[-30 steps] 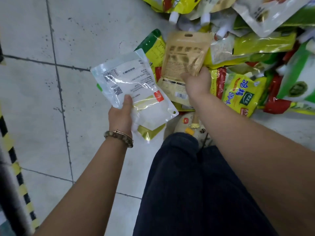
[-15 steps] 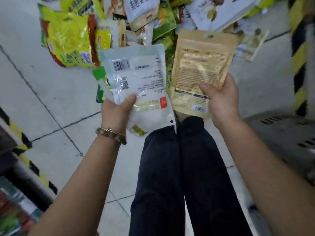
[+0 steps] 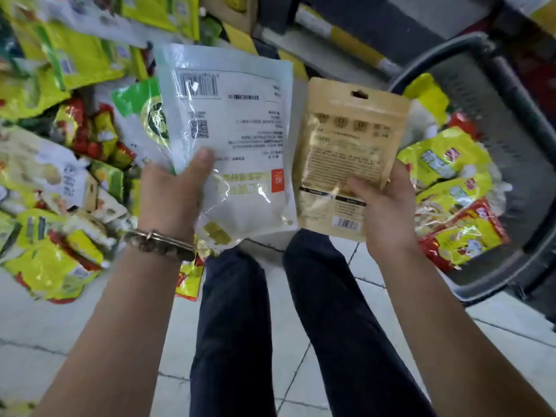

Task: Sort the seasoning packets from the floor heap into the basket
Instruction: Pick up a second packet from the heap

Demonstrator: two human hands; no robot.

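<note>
A single view is supplied by a wide-angle camera worn on the head. It is directed forward and steeply down, so the legs [image 3: 240,326] are seen from above. The white packet [image 3: 240,139] in the left hand [image 3: 171,194] and the tan packet [image 3: 346,145] in the right hand [image 3: 388,212] are framed close, near centre. The floor heap [image 3: 60,145] is cut by the left edge, the basket [image 3: 493,121] by the right.

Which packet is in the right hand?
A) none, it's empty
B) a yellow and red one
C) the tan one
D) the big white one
C: the right hand grips the tan packet with thumb and fingers, while the left hand holds the white packet.
</note>
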